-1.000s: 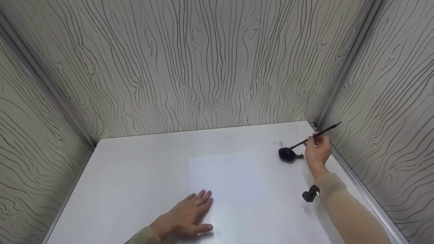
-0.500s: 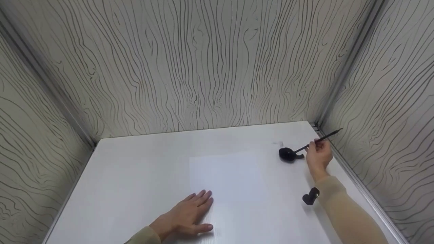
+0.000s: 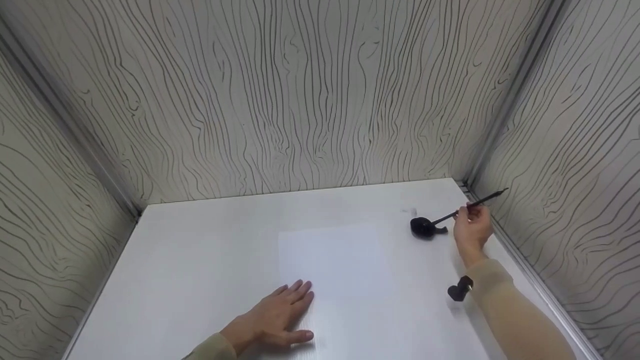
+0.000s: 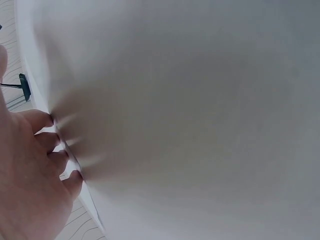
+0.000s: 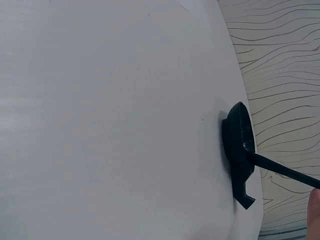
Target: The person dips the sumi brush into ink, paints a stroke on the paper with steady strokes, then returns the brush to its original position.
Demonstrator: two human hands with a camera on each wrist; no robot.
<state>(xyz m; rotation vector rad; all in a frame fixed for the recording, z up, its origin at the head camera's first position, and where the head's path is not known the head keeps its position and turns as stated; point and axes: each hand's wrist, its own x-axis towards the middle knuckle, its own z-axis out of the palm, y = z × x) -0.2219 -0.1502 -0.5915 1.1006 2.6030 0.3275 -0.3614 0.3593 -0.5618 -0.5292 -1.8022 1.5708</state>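
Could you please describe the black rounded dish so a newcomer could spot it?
On the white rectangular tabletop, look right of the white rectangular paper sheet. There sits the black rounded dish, with the thin black stick in the right hand reaching it. Unlike that straight stick, it is squat, with a short bent spur.

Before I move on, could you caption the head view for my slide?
Right hand holds a thin black stick to a black dish; left hand at a corner of the paper.
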